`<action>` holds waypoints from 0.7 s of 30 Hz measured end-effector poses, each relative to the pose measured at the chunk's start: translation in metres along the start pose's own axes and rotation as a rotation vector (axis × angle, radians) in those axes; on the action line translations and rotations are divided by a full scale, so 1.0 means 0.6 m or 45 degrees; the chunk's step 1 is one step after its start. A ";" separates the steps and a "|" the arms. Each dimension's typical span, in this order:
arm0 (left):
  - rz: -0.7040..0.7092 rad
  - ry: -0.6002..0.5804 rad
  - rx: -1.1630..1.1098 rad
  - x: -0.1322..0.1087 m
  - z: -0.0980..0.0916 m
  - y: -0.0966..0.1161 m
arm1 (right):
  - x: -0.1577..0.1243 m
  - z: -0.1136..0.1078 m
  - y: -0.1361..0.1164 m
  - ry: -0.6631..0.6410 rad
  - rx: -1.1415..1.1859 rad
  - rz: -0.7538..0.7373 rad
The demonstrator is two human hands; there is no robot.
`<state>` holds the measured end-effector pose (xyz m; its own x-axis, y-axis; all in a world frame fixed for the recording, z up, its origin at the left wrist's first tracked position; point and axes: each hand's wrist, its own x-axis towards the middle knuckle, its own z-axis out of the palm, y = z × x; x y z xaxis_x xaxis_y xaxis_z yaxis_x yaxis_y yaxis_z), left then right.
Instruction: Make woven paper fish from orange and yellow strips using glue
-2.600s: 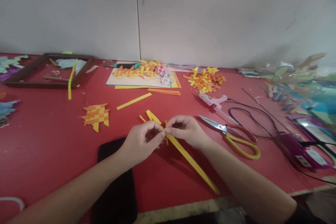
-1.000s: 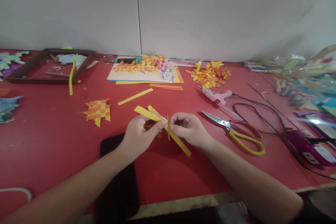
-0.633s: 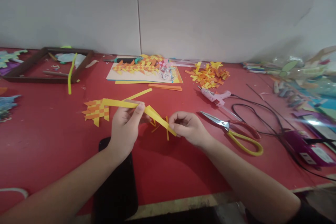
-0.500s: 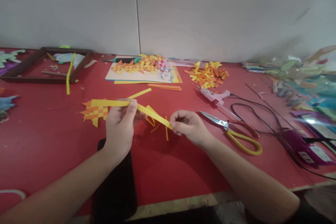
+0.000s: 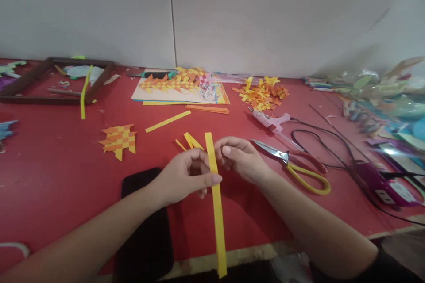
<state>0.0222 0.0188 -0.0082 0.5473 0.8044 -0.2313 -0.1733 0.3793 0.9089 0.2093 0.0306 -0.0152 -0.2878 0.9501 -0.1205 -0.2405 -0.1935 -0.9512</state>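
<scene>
My left hand (image 5: 189,174) pinches a long yellow paper strip (image 5: 217,212) between thumb and fingers. The strip stands lengthwise in view, its lower end past the table's front edge. Close beside its upper part is my right hand (image 5: 244,159), fingers curled inward; what its fingertips hold, if anything, is hidden. Folded yellow strips (image 5: 191,140) show just beyond my left hand. A single yellow strip (image 5: 168,121) lies farther back. To the left rests a woven orange-and-yellow paper fish (image 5: 119,139).
Scissors (image 5: 288,161) and a pink glue gun (image 5: 270,120) with its cord lie right. A black phone (image 5: 146,230) is under my left forearm. Behind are orange strips (image 5: 207,109), a pile of paper pieces (image 5: 262,93) and a brown frame (image 5: 43,99).
The yellow strip has turned from lying across to pointing toward me. My left hand has moved right and nearer, close to my right hand, uncovering the paper fish.
</scene>
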 end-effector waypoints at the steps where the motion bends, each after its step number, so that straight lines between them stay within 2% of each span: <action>1: -0.055 -0.054 0.039 -0.001 0.002 -0.003 | -0.002 0.003 0.002 -0.011 -0.037 0.009; 5: -0.023 -0.040 0.095 0.002 0.000 -0.007 | -0.008 0.006 0.010 -0.011 -0.114 0.041; 9: 0.077 0.043 0.108 0.006 -0.007 -0.007 | -0.006 0.006 0.012 -0.008 -0.091 0.057; 15: 0.116 0.088 0.151 0.006 -0.008 -0.013 | -0.001 0.011 0.010 -0.015 -0.021 0.060; 21: 0.200 0.123 0.164 0.006 -0.010 -0.010 | -0.005 0.011 0.010 -0.077 -0.070 0.058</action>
<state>0.0206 0.0221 -0.0166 0.4401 0.8912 -0.1098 -0.1411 0.1894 0.9717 0.2026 0.0252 -0.0190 -0.3532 0.9238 -0.1479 -0.1753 -0.2206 -0.9595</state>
